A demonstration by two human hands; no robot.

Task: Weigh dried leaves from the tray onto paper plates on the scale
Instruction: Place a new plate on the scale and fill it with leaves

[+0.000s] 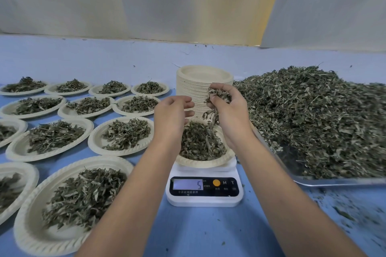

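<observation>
Filled plates (123, 150): well to the left of the left fingers, each with a low mound of leaves. The outermost ones are cut off by the frame edge.
Left hand (173, 115): above the left rim of the plate on the scale. The fingers are loosely bent and point toward the right hand, with nothing visible in them, though the palm side is turned away.
Plate on scale (200, 164): directly beneath both sets of fingertips and already carrying a mound. Its left rim is hidden behind the left wrist.
Scale (204, 198): under that plate. The display (188, 184) shows a "5", and any other digits are too faint to read.
Plate stack (194, 89): just beyond the fingertips, its base hidden by the hands.
Right hand (229, 108): fingers curled round a clump of dried leaves (219, 94), with strands dangling below them over the plate.
Handling: the leaves look very light, brittle and loose. A soft cupped grip and a slow release a few flakes at a time should suit them, while squeezing would likely crumble them.
Leaf heap (313, 110): right of the right fingers, on the tray (334, 181), whose far side is cut off.
</observation>
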